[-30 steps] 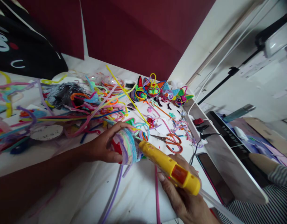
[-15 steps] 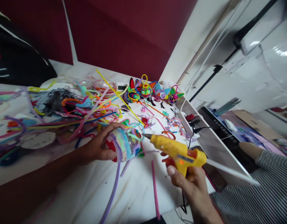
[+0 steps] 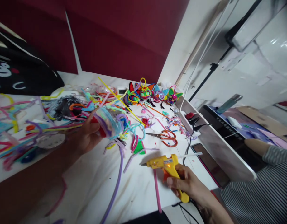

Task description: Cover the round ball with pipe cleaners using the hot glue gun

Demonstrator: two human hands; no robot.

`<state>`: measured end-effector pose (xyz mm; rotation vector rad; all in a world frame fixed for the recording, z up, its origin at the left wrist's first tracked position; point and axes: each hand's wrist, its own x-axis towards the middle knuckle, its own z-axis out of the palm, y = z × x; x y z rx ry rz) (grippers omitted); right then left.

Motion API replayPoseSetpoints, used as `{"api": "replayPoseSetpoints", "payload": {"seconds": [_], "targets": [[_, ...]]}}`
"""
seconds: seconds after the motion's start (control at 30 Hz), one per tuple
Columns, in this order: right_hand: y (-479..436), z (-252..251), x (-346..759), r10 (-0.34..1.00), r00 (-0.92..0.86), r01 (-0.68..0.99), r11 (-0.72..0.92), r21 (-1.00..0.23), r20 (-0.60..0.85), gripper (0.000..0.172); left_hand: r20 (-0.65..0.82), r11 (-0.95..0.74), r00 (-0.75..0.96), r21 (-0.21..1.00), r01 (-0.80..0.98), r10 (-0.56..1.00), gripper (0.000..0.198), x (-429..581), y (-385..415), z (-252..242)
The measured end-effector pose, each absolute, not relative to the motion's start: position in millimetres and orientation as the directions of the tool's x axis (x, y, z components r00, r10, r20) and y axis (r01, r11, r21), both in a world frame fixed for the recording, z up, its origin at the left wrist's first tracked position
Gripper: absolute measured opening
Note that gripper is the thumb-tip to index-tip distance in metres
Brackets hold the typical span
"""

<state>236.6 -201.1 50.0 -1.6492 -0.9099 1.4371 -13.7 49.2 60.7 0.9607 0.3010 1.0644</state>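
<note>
My left hand (image 3: 87,133) is closed around a clear ball wrapped in pipe cleaners (image 3: 109,123), with red, purple, pale and blue bands, raised over the left-middle of the table. In my right hand (image 3: 183,180) is a yellow glue gun (image 3: 164,163) with an orange trigger and a lit orange light. Its metal tip points left, apart from the ball, and a glue stick (image 3: 192,155) sticks out behind. Orange-handled scissors (image 3: 165,137) lie just beyond the gun. Between the hands are a green piece (image 3: 140,147) and a long purple pipe cleaner (image 3: 116,186).
Several finished animal-head ornaments (image 3: 145,91) stand at the back. Heaped pipe cleaners (image 3: 52,126) cover the left side. A phone (image 3: 211,165) lies by the right-hand ledge (image 3: 225,152), near a power strip (image 3: 190,124) and cables. Another person's striped sleeve (image 3: 275,155) is at right.
My left hand has drawn the ball left and up. My right hand has lowered the glue gun toward me, away from the ball, uncovering the scissors and phone.
</note>
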Motion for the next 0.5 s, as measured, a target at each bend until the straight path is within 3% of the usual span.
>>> {"api": "replayPoseSetpoints", "payload": {"seconds": [0.13,0.2,0.27,0.33,0.4,0.5], "targets": [[-190.9,50.2,231.0,0.901,0.073,0.127,-0.434,-0.892,-0.428,0.051,0.225,0.101,0.442,0.792,-0.602,0.869,0.088,-20.9,53.0,74.3],[-188.6,49.0,232.8,0.919,0.11,0.302,-0.393,-0.869,-0.377,0.049,0.206,0.088,0.401,0.793,-0.603,0.893,0.089,-25.6,53.1,81.5],[-189.1,50.0,236.6,0.946,0.21,0.566,-0.322,-0.759,-0.245,0.045,0.179,0.075,0.351,0.794,-0.603,0.919,0.09,-30.8,51.6,88.5],[-190.7,58.3,237.4,0.963,0.268,0.778,-0.223,-0.587,-0.011,0.039,0.157,0.056,0.297,0.799,-0.598,0.942,0.089,-36.8,49.4,94.3],[-191.1,76.4,229.6,0.955,0.191,0.871,-0.057,-0.488,0.228,0.029,0.138,0.035,0.246,0.809,-0.587,0.959,0.088,-43.7,47.9,97.4],[-187.9,110.7,198.8,0.912,-0.154,0.794,0.343,-0.502,0.379,0.022,0.113,-0.003,0.166,0.835,-0.551,0.98,0.089,-57.2,48.5,94.5]]}}
